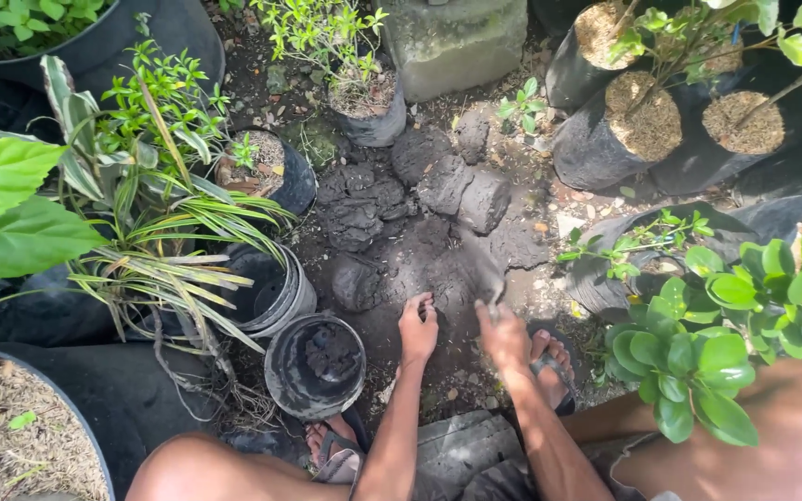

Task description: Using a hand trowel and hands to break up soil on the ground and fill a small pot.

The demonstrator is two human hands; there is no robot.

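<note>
Both hands dig dark soil: left hand [418, 329] loosely closed, right hand [503, 334] gripping trowel [483, 278] beside black pot [315, 366].

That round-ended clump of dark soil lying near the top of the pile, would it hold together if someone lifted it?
The cylindrical soil clump probably keeps the shape of a pot, so it looks packed and likely heavy for its size. Cracked lumps beside it suggest it could break if gripped hard. Lying on its side, it might roll a little if pushed. Both the left hand and right hand are well short of it.
</note>
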